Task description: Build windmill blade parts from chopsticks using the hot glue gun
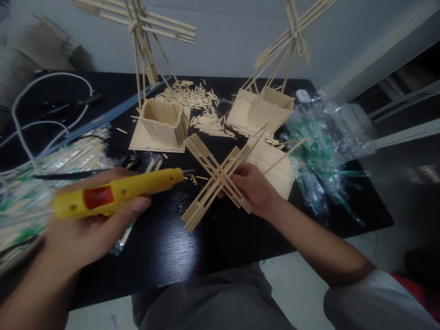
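My left hand (99,220) is wrapped round a yellow hot glue gun (137,189), its metal tip pointing right, a little apart from the wooden cross. From behind, my right hand (252,188) grips the centre of a windmill sail cross (222,174) made of thin wooden sticks. Part of my right fingers is hidden by the sticks. Under and beyond my right hand lies a flat wooden stick panel (277,165) with thin sticks slanting up from it.
Behind stand two stick windmill models, each with a square holder: the left one (165,121) and the right one (268,107). Cut stick bits (202,105) lie between them. Plastic wrappers (319,142) sit right; packed sticks (75,158) and a white cable (15,110) are left.
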The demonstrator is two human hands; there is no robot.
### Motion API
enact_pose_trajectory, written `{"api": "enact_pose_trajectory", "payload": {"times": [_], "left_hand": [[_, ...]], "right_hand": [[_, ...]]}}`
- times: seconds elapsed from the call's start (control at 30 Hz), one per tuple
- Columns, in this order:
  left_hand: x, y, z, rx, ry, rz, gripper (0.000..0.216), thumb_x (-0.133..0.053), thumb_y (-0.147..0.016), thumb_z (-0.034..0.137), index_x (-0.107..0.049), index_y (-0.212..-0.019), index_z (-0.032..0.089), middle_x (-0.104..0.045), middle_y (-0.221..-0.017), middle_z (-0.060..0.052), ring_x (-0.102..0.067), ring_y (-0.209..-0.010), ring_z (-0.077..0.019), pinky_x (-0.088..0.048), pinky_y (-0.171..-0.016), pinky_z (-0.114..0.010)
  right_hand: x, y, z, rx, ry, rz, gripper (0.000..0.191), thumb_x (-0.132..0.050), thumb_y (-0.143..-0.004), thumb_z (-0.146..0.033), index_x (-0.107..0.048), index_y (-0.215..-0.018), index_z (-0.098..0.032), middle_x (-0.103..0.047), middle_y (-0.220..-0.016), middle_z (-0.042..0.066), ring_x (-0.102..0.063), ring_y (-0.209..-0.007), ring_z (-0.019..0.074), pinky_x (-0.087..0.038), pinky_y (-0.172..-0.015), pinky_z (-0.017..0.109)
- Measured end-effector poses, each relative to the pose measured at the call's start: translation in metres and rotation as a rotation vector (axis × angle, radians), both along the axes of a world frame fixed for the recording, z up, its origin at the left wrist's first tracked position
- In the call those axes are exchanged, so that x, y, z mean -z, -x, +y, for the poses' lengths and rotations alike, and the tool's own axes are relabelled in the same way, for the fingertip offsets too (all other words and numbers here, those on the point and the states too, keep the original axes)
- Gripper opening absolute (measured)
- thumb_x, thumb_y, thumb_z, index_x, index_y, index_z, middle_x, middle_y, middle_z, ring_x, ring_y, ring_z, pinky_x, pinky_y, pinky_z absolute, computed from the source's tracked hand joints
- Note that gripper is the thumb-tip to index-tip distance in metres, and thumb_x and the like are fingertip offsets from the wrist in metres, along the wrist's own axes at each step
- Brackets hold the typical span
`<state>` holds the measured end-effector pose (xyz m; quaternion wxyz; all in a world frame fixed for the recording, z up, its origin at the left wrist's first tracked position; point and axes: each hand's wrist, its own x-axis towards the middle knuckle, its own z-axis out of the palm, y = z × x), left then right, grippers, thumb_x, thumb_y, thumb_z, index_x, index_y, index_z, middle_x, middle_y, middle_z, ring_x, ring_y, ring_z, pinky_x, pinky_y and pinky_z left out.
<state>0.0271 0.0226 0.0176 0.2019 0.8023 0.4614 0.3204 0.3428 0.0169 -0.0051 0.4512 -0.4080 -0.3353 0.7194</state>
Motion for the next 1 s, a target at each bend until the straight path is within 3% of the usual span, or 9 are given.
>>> {"api": "enact_pose_trajectory", "payload": {"times": [0.1,0.17,0.37,0.6,0.87,1.0], "left_hand": [[-0.018,-0.022,0.000,0.126,-0.079,-0.014,0.001,-0.071,-0.094,0.027,-0.071,-0.094,0.028,-0.076,-0.089,0.004,-0.068,-0.067,-0.0134,-0.053,-0.060,-0.025],[-0.022,-0.029,-0.001,0.173,-0.098,0.013,0.002,-0.070,-0.095,0.027,-0.070,-0.094,0.028,-0.077,-0.087,0.004,-0.070,-0.065,-0.0121,-0.052,-0.058,-0.023],[-0.015,-0.035,-0.006,0.187,-0.065,0.037,0.003,-0.071,-0.096,0.029,-0.071,-0.093,0.026,-0.076,-0.085,0.003,-0.070,-0.062,-0.0122,-0.051,-0.054,-0.023],[-0.012,-0.034,-0.007,0.185,-0.068,0.051,0.005,-0.071,-0.097,0.031,-0.071,-0.095,0.026,-0.078,-0.090,0.001,-0.072,-0.066,-0.0143,-0.053,-0.055,-0.025],[-0.012,-0.035,-0.012,0.143,-0.043,0.063,0.005,-0.068,-0.099,0.033,-0.071,-0.099,0.030,-0.076,-0.085,0.003,-0.071,-0.063,-0.0125,-0.050,-0.053,-0.024],[-0.012,-0.032,-0.010,0.221,-0.078,0.070,0.003,-0.069,-0.098,0.030,-0.070,-0.100,0.028,-0.076,-0.086,0.004,-0.071,-0.062,-0.0100,-0.050,-0.053,-0.020]], "right_hand": [[-0.001,0.002,-0.002,0.029,-0.061,-0.049,0.033,-0.100,-0.069,-0.042,-0.083,-0.085,-0.018,-0.085,-0.083,0.004,-0.080,-0.066,0.0167,-0.070,-0.068,0.028],[-0.002,0.004,-0.004,0.066,-0.103,-0.114,0.034,-0.100,-0.068,-0.042,-0.083,-0.085,-0.019,-0.084,-0.080,0.003,-0.080,-0.067,0.0177,-0.070,-0.067,0.028],[-0.008,0.006,-0.010,0.135,-0.206,-0.260,0.036,-0.102,-0.065,-0.043,-0.086,-0.088,-0.021,-0.084,-0.078,0.002,-0.084,-0.075,0.0225,-0.072,-0.074,0.033],[-0.011,0.009,-0.016,0.162,-0.271,-0.278,0.033,-0.101,-0.069,-0.044,-0.086,-0.088,-0.021,-0.084,-0.079,0.002,-0.084,-0.074,0.0212,-0.072,-0.079,0.034],[-0.008,0.009,-0.017,0.159,-0.231,-0.228,0.032,-0.102,-0.068,-0.036,-0.085,-0.092,-0.022,-0.084,-0.083,0.002,-0.085,-0.087,0.0236,-0.072,-0.085,0.036],[-0.008,0.010,-0.018,0.149,-0.206,-0.189,0.031,-0.102,-0.068,-0.033,-0.085,-0.091,-0.022,-0.084,-0.085,0.001,-0.084,-0.087,0.0232,-0.071,-0.086,0.035]]}}
